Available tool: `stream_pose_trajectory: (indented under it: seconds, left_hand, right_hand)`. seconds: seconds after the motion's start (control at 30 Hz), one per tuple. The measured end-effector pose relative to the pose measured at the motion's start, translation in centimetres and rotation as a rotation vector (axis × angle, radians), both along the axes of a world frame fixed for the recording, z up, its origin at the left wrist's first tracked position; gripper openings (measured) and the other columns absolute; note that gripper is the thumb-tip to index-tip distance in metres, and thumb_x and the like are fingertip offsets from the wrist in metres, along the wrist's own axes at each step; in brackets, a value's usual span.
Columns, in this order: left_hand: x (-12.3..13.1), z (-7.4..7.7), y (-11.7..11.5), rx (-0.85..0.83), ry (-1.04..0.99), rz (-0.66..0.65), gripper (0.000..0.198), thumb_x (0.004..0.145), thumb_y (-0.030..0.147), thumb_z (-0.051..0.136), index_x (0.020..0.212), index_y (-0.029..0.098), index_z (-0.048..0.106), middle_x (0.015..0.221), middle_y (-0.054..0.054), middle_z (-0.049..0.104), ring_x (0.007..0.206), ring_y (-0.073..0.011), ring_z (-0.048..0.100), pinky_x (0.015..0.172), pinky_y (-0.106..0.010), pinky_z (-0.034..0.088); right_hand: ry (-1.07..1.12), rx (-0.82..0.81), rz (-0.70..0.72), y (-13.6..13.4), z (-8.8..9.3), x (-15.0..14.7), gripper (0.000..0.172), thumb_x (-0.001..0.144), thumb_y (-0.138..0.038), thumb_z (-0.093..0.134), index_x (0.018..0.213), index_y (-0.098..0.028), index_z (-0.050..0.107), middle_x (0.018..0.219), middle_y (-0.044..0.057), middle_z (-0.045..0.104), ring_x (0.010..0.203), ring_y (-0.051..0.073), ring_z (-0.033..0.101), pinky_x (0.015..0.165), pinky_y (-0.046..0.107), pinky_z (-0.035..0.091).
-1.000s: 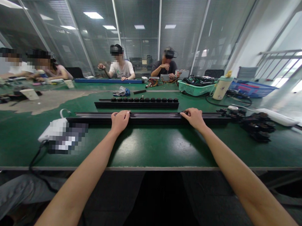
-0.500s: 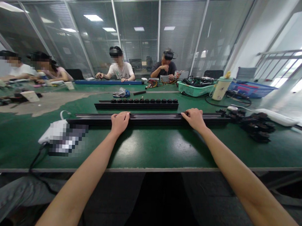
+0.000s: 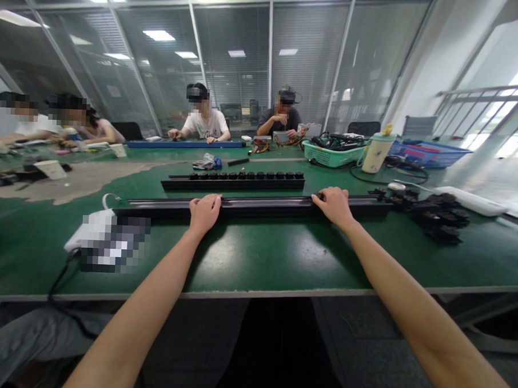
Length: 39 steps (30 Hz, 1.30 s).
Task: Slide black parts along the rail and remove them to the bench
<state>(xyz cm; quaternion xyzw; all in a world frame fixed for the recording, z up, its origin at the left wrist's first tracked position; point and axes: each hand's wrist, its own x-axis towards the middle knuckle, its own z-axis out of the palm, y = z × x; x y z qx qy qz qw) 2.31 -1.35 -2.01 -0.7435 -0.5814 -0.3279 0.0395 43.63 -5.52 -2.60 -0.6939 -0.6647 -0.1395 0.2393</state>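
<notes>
A long black channel-shaped rail (image 3: 267, 206) lies across the green table in front of me. My left hand (image 3: 204, 213) is closed around the rail left of its middle, thumb and fingers over its edges. Farther right, my right hand (image 3: 334, 204) has its fingers pinched at the rail's channel, on a small black part that they mostly cover. Behind this rail lies a shorter black rail (image 3: 233, 185) with a row of small round black parts along it. A pile of loose black parts (image 3: 441, 210) sits beyond the long rail's right end.
A white adapter (image 3: 90, 229) with a cable lies at the rail's left end, beside a blurred-out item. Toward the back stand a green basket (image 3: 333, 155) of cables, a cream tumbler (image 3: 378, 153) and a blue basket (image 3: 436, 155). Several people sit around the table.
Both hands keep the same hold on the rail and its small part. The view has shifted very slightly; nothing else visibly moves.
</notes>
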Motion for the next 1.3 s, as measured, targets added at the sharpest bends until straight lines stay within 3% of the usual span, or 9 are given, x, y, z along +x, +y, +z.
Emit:
stream_pose_trajectory:
  seconds: [1.0,1.3]
  left_hand:
    - [0.2,0.2,-0.2,-0.005,0.015,0.007,0.043,0.105,0.034,0.031,0.119,0.026,0.071,0.136,-0.006,0.070,0.129,-0.0240,0.060,0.109,-0.045,0.030]
    - [0.2,0.1,-0.2,-0.006,0.031,0.019,0.045,0.105,0.035,0.030,0.121,0.026,0.071,0.137,-0.006,0.070,0.130,-0.0244,0.059,0.109,-0.045,0.030]
  right_hand:
    - [0.116,0.025,-0.090,-0.1,-0.2,1.0,0.031,0.092,-0.043,0.049,0.090,-0.017,0.067,0.104,0.016,0.073,0.101,0.033,0.058,0.089,0.043,0.035]
    - [0.186,-0.010,-0.111,0.0,-0.5,0.8,0.032,0.088,-0.046,0.053,0.100,-0.018,0.064,0.105,0.016,0.073,0.103,0.034,0.061,0.091,0.044,0.036]
